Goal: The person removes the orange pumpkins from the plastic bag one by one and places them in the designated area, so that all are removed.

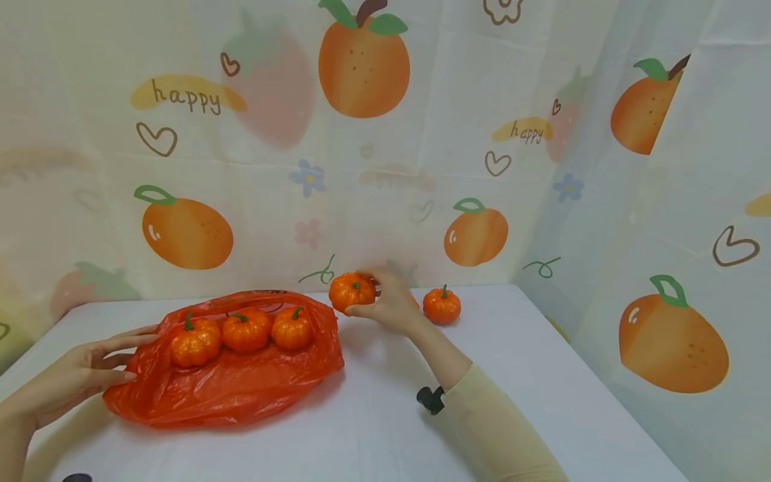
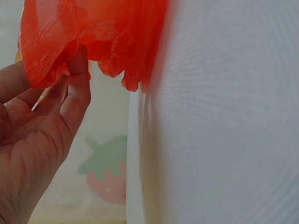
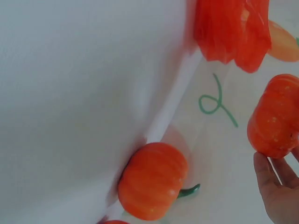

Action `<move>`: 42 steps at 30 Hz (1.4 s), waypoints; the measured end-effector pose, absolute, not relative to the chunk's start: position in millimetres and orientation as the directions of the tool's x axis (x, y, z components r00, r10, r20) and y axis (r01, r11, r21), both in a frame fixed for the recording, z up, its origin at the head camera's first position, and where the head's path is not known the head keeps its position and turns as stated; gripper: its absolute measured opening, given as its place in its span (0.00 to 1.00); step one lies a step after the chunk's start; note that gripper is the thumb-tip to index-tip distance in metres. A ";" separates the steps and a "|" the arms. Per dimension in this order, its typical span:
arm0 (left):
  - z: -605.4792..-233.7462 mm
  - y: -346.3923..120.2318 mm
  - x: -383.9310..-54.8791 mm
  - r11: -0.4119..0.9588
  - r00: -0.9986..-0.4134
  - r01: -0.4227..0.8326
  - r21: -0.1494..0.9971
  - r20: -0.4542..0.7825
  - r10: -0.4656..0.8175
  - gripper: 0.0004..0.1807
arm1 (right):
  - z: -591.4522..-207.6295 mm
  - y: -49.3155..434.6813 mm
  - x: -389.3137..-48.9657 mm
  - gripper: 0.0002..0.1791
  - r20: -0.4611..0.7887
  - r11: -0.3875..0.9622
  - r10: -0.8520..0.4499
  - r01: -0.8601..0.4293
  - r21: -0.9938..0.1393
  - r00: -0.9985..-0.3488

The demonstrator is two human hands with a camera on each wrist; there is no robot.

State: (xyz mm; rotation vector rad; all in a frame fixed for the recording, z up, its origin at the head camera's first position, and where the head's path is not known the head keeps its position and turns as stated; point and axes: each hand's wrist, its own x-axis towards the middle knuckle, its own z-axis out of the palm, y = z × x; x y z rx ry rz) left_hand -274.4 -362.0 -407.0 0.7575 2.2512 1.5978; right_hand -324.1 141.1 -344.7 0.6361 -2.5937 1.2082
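A red plastic bag [image 1: 229,395] lies on the table with its mouth spread. Three small orange pumpkins, one of them the left pumpkin [image 1: 195,343], sit inside it. My left hand [image 1: 75,375] holds the bag's left edge, thumb and fingers on the thin plastic [image 2: 51,42]. To the right of the bag, my right hand [image 1: 393,302] grips another small pumpkin [image 1: 351,293], raised off the table; the right wrist view shows this held pumpkin [image 3: 275,116] too.
Another pumpkin [image 1: 442,306] stands at the back right of the white table [image 1: 385,415]. One more is mostly hidden behind my right hand. A fruit-printed curtain [image 1: 373,167] hangs along the back and right. A black object [image 1: 430,399] shows beside my right sleeve.
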 end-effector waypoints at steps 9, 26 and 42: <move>-406.2 -362.2 -273.7 0.253 -0.828 0.249 0.935 0.070 0.556 0.30 | -339.4 165.4 -331.6 0.36 0.364 0.621 -0.174 -0.389 -0.681 -0.915; -407.8 -362.9 -273.7 0.249 -0.825 0.242 0.938 0.064 0.562 0.30 | -318.3 230.6 -341.7 0.40 0.405 0.698 -0.046 -0.319 -0.641 -0.913; -407.1 -362.0 -272.9 0.239 -0.819 0.260 0.936 0.082 0.568 0.30 | -323.3 274.1 -341.3 0.40 0.406 0.719 0.100 -0.216 -0.661 -0.908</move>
